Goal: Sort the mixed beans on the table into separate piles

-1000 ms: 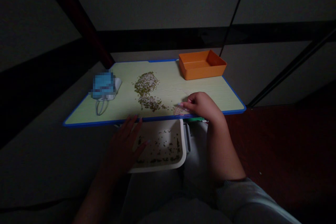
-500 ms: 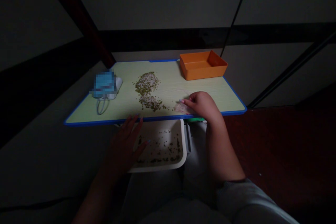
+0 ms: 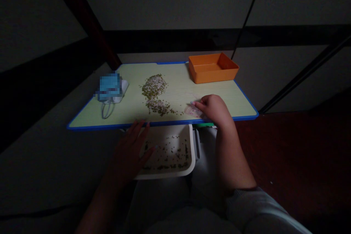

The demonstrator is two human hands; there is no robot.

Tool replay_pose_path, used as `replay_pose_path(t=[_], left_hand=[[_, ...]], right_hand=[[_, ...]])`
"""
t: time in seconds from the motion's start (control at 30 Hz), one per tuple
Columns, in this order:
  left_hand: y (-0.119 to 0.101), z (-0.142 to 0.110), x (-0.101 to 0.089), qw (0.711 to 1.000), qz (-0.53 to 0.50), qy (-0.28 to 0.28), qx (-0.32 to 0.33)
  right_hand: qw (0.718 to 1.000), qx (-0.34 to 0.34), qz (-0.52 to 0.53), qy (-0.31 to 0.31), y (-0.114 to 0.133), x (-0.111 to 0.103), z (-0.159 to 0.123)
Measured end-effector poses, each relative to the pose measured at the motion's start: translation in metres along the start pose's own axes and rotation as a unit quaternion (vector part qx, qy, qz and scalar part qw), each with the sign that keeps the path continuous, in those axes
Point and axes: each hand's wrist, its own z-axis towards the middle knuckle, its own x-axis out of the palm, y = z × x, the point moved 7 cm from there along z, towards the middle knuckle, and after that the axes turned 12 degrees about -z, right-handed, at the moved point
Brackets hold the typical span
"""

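A pile of small green and pale beans (image 3: 155, 94) lies spread on a pale lap table with a blue edge (image 3: 90, 115). My right hand (image 3: 214, 109) rests near the table's front edge, fingers closed on a small pinkish card (image 3: 192, 110) to the right of the beans. Below the table edge, my left hand (image 3: 131, 150) grips the left side of a white tray (image 3: 175, 171) that has scattered beans in it.
An orange plastic box (image 3: 212, 67) stands at the table's back right corner. At the table's left lies a blue and white object with a looped cord (image 3: 110, 90). A dark wooden rail and posts run behind. The room is dim.
My right hand has slid the card slightly back and to the right along the table. The left hand and tray have stayed put.
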Motion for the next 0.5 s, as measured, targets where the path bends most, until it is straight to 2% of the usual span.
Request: replay_pose_path(t=[0.5], left_hand=[[-0.003, 0.001, -0.001, 1.000, 0.003, -0.003, 0.009]], right_hand=[[1.000, -0.027, -0.002, 0.002, 0.015, 0.002, 0.000]])
